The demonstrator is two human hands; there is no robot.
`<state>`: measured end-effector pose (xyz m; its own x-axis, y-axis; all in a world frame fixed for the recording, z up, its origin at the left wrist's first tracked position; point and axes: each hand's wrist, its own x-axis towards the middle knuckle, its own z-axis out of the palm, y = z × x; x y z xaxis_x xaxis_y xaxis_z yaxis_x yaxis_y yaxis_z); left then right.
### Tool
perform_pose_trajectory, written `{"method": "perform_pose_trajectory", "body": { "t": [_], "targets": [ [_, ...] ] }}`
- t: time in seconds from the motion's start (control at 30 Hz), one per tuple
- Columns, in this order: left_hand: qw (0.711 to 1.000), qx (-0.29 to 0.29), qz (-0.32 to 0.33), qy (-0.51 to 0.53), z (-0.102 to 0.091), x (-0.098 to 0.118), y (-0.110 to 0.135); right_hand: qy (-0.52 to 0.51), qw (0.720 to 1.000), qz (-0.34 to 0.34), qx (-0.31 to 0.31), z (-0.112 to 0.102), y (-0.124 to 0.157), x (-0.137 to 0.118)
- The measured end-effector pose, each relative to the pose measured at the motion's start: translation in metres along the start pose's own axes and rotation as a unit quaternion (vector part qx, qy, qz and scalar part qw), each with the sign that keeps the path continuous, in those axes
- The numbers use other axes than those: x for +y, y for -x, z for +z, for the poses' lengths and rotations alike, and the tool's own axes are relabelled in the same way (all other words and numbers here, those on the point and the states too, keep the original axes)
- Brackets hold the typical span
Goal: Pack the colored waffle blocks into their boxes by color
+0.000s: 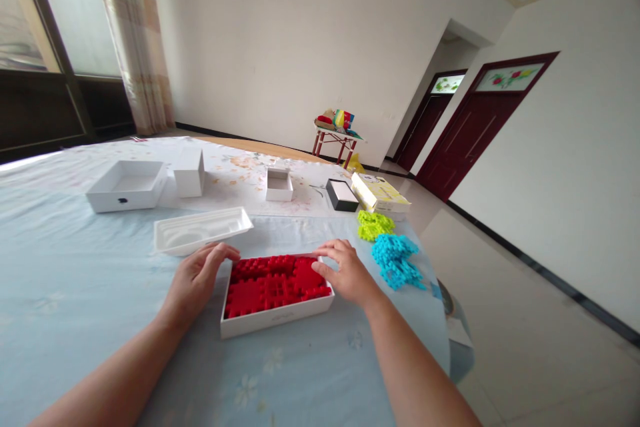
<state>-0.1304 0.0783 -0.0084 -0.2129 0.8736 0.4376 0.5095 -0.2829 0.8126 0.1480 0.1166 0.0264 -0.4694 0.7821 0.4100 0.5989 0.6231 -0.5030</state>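
Note:
A shallow white box (pixel 280 319) lies in front of me on the pale blue tablecloth (pixel 75 293), filled with red plastic interlocking pieces (pixel 273 283). My left hand (pixel 197 280) rests at the box's left end, fingers curled against its rim. My right hand (pixel 345 270) touches the right end, thumb and fingers against the rim and the red pieces. Neither hand lifts anything. To the right lie a heap of cyan pieces (pixel 397 260) and a heap of lime-green pieces (pixel 374 224).
A white moulded tray (pixel 200 229) sits just behind the box. Farther back stand an open white box (pixel 126 185), a white lid (pixel 190 173), a small white box (pixel 279 185), a black box (pixel 342 195) and a yellow carton (pixel 380 193). The table edge drops off at right.

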Motion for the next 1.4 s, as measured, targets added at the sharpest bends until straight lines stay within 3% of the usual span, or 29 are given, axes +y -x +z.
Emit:
{"method": "perform_pose_trajectory", "body": {
  "t": [0.13, 0.47, 0.73, 0.93, 1.17, 1.4],
  "targets": [
    [1.0, -0.007, 0.002, 0.003, 0.0, -0.002, 0.0, -0.005, 0.999, 0.012, -0.033, 0.005, -0.001, -0.003],
    [1.0, -0.011, 0.006, 0.006, 0.0, 0.0, 0.0, -0.173, 0.982, 0.076, 0.017, -0.007, -0.004, 0.002],
    [1.0, -0.004, 0.002, -0.002, 0.0, 0.0, 0.0, -0.161, 0.984, 0.073, 0.015, -0.02, 0.003, 0.001],
    [1.0, -0.002, 0.004, -0.009, 0.0, 0.001, -0.001, -0.107, 0.991, 0.031, -0.075, -0.022, 0.009, -0.007],
    [1.0, -0.001, -0.006, -0.014, -0.001, 0.002, -0.001, -0.062, 0.998, 0.006, -0.023, -0.017, 0.007, -0.002],
    [1.0, 0.001, -0.006, -0.011, 0.0, -0.003, -0.001, -0.035, 0.997, -0.022, -0.07, -0.012, 0.009, -0.005]
  ]
}}
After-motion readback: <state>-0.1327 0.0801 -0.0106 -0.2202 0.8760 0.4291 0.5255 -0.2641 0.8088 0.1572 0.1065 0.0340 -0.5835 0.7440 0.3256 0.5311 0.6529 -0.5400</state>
